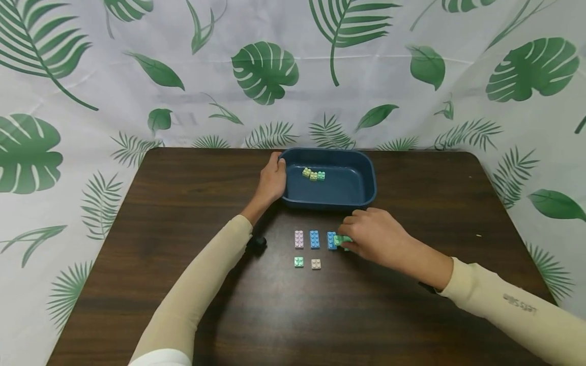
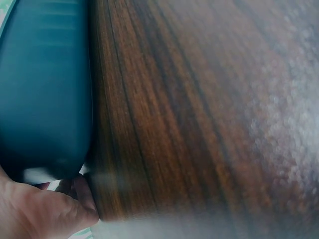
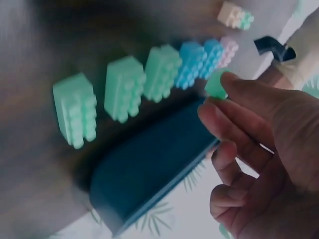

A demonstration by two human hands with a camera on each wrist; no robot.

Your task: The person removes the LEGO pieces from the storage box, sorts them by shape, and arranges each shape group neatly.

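My left hand grips the left end of a dark blue tray, thumb at its rim. In the left wrist view the fingers curl at the tray's corner. My right hand is just in front of the tray and pinches a small green toy brick between thumb and finger. Below it stand a row of longer bricks: a pink brick, two blue bricks and several green bricks, mostly hidden by the hand in the head view. Inside the tray lie two yellow bricks and a green one.
Nearer the front on the brown table lie a small green brick and a small beige brick. A black object shows beside the left forearm. A leaf-patterned cloth hangs behind the table.
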